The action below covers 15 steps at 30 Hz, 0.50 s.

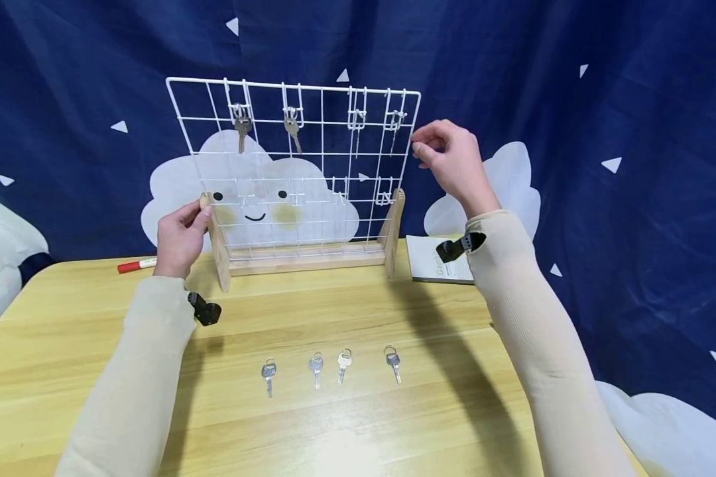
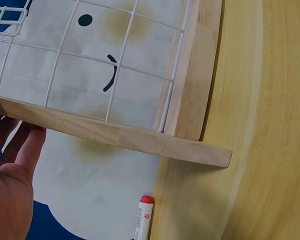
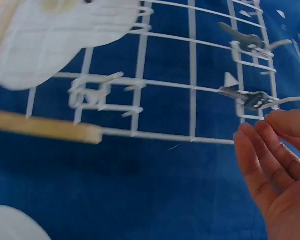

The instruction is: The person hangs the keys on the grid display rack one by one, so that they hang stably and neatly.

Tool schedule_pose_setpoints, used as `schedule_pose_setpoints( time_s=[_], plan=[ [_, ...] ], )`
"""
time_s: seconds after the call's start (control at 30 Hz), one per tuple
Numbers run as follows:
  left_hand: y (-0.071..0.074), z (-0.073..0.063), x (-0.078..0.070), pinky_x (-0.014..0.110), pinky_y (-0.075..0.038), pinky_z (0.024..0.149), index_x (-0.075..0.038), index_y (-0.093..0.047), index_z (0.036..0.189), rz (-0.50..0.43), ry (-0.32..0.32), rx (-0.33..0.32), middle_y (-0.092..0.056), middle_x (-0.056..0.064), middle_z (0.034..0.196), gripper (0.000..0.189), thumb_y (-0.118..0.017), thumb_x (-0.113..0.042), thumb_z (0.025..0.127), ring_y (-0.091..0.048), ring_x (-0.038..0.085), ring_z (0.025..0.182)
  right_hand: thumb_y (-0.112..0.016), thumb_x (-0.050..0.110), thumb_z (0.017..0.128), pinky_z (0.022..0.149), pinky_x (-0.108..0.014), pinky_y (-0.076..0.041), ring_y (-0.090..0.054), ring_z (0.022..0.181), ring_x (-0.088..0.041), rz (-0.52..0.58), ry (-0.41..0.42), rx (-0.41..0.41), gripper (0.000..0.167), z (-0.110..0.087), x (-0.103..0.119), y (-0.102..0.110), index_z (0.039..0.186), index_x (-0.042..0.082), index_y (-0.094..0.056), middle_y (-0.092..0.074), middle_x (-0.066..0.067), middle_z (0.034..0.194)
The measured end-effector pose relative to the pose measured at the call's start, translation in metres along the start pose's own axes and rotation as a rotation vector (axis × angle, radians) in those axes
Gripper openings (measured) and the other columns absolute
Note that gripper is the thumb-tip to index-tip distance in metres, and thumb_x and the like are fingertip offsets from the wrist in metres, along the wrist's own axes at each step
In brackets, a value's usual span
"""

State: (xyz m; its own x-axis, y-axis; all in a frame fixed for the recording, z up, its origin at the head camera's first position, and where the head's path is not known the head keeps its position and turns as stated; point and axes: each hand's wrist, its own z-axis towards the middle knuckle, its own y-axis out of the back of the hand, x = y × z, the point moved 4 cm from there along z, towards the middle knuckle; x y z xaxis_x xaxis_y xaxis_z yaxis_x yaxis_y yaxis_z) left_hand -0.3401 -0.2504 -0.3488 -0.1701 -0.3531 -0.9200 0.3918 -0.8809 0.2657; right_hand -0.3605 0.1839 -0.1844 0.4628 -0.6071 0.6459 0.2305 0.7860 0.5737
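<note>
A white wire grid rack [image 1: 322, 154] stands in a wooden base at the back of the table. My left hand [image 1: 181, 235] grips the top of the stand's left wooden upright [image 2: 115, 134], fingers behind it. Beside the grid's upper right edge is my right hand [image 1: 450, 156], fingers loosely bent, with nothing visible in it. The key [image 3: 252, 100] nearest its fingertips hangs on the top right hook. Along the top row hang more keys: one at far left [image 1: 242, 129], a second [image 1: 292, 129] beside it, and a third [image 1: 358, 126] seen edge-on.
Several keys with rings lie in a row on the table, from the leftmost key [image 1: 268, 377] to the rightmost key [image 1: 393, 361]. Lower hooks [image 1: 384, 195] on the grid carry no keys. A red-capped marker [image 1: 137, 265] lies left, a book [image 1: 435, 258] right. A blue curtain [image 1: 483, 53] hangs behind.
</note>
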Motion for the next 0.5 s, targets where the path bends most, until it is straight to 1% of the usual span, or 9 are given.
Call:
schedule_pose_setpoints(
  time_s=[0.07,0.17,0.23,0.37,0.5],
  plan=[
    [0.0,0.0,-0.001,0.031,-0.049,0.098,-0.006,-0.055,0.14,0.006,-0.001,0.008,-0.058,0.016,0.133,0.047,-0.054,-0.033,0.101,-0.057,0.016,0.114,-0.063,0.01,0.097,0.074,-0.025,-0.056,-0.064,0.082,-0.018,-0.048,0.022,0.015,0.015,-0.008,-0.006,-0.002,0.109,0.003,-0.07,-0.06,-0.002,0.099],
    [0.0,0.0,-0.001,0.031,-0.048,0.099,-0.005,-0.055,0.14,0.009,0.004,0.014,-0.058,0.016,0.133,0.049,-0.054,-0.035,0.101,-0.057,0.016,0.114,-0.063,0.011,0.098,0.073,-0.027,-0.055,-0.063,0.083,-0.018,-0.071,0.041,0.042,0.014,-0.022,-0.012,-0.007,0.108,0.005,-0.07,-0.062,-0.003,0.099],
    [0.0,0.0,-0.001,0.031,-0.048,0.099,-0.005,-0.054,0.141,0.003,0.006,0.014,-0.058,0.016,0.134,0.049,-0.054,-0.034,0.101,-0.057,0.016,0.115,-0.063,0.012,0.098,0.073,-0.029,-0.053,-0.062,0.084,-0.018,-0.094,0.063,0.078,0.014,-0.031,-0.013,-0.013,0.108,0.005,-0.07,-0.063,-0.003,0.099],
    [-0.001,0.0,-0.001,0.031,-0.048,0.098,-0.005,-0.053,0.142,-0.025,0.016,0.015,-0.057,0.016,0.135,0.05,-0.054,-0.034,0.101,-0.057,0.016,0.115,-0.065,0.011,0.096,0.077,-0.032,-0.051,-0.06,0.089,-0.017,-0.129,0.115,0.178,0.012,-0.049,-0.014,-0.031,0.105,0.005,-0.071,-0.066,-0.002,0.101],
    [-0.001,0.0,0.0,0.03,-0.048,0.097,-0.007,-0.052,0.142,-0.036,0.03,0.011,-0.057,0.016,0.135,0.05,-0.054,-0.035,0.101,-0.057,0.015,0.115,-0.065,0.011,0.096,0.081,-0.033,-0.053,-0.064,0.09,-0.017,-0.092,0.117,0.314,0.012,-0.067,-0.016,-0.054,0.104,0.006,-0.072,-0.068,-0.003,0.104]
  ],
)
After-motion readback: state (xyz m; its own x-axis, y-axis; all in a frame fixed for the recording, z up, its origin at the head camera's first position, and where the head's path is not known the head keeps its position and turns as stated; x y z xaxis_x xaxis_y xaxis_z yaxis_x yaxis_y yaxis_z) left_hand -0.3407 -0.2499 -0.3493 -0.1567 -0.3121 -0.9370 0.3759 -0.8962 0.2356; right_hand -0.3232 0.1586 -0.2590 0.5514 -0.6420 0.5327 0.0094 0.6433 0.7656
